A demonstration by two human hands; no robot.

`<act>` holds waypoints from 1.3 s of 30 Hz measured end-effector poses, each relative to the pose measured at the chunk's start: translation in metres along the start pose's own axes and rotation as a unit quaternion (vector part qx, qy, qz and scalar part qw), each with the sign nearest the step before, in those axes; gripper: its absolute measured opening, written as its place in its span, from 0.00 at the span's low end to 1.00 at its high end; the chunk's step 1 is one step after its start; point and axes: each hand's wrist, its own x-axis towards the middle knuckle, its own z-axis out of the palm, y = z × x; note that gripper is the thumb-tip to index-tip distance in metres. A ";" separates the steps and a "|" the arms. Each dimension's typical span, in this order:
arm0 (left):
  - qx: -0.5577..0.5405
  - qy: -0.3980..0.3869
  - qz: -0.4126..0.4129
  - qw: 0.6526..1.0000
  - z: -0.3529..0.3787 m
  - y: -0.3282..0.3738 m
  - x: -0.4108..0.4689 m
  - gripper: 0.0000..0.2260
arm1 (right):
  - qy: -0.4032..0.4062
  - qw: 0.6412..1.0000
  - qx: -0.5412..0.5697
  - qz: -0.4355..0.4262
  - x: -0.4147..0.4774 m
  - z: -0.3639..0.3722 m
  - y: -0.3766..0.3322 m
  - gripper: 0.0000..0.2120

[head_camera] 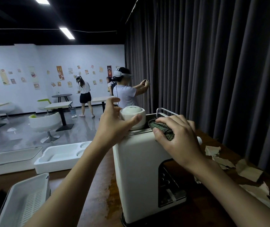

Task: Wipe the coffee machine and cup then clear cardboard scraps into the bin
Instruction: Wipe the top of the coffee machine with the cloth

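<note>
A white coffee machine [136,169] stands on the brown counter in front of me. An upturned white cup [131,113] sits on its top at the left. My left hand [113,122] wraps around the cup, thumb across its front and fingers spread behind it. My right hand [178,138] presses a dark green cloth [161,127] onto the machine's top right edge. Torn cardboard scraps [249,172] lie on the counter to the right of the machine.
A white perforated tray [24,200] sits at the lower left, a white foam tray [60,156] behind it. A dark curtain [213,71] hangs close behind the counter. Other people, tables and chairs stand further back on the left.
</note>
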 end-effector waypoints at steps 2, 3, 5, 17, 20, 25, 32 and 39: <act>-0.034 -0.026 -0.019 0.999 -0.004 -0.002 0.002 0.34 | -0.001 1.000 0.000 0.002 0.000 0.000 0.000 0.19; -0.061 -0.040 -0.030 0.997 -0.006 -0.003 0.002 0.34 | -0.001 1.000 0.000 0.003 0.000 0.000 0.000 0.19; -0.069 -0.056 -0.035 0.995 -0.007 -0.001 0.000 0.34 | -0.002 1.000 0.000 0.003 0.000 0.000 -0.001 0.19; -0.097 -0.010 -0.036 0.995 -0.002 0.003 0.003 0.36 | -0.003 1.000 -0.003 0.001 0.000 0.000 0.000 0.18; -0.094 -0.034 -0.040 0.994 -0.006 0.005 0.000 0.33 | -0.007 1.000 -0.006 -0.001 0.000 -0.001 -0.001 0.19; 0.105 -0.075 0.047 0.991 0.004 0.012 -0.015 0.32 | -0.026 0.999 -0.021 -0.011 0.003 -0.007 0.000 0.13; 0.171 -0.113 0.034 0.978 0.002 0.012 -0.020 0.44 | -0.163 0.983 -0.077 0.016 0.054 -0.029 0.008 0.13; 0.133 -0.149 0.062 0.978 -0.007 0.000 -0.014 0.51 | -0.481 0.876 -0.019 0.022 0.085 -0.063 0.019 0.18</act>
